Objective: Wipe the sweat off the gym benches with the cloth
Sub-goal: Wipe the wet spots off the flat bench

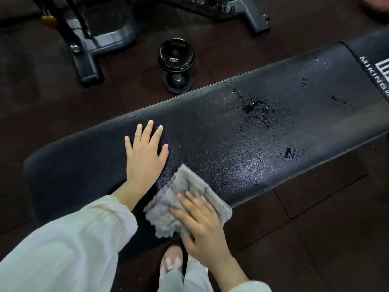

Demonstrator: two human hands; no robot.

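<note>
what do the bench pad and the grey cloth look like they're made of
The bench pad looks like black vinyl or faux leather: fine pebbled grain, soft sheen, a stitched edge seam, and wet droplets beading on top rather than soaking in. The grey cloth under the right hand looks like plush microfibre or terry: fuzzy, matte pile, folded thick.

"MIKING" on bench (231,127) end band

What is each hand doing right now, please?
Left hand: open, flat on the bench, fingers straight.
Right hand: presses the cloth onto the bench; whether its fingers grip it cannot be told.
</note>
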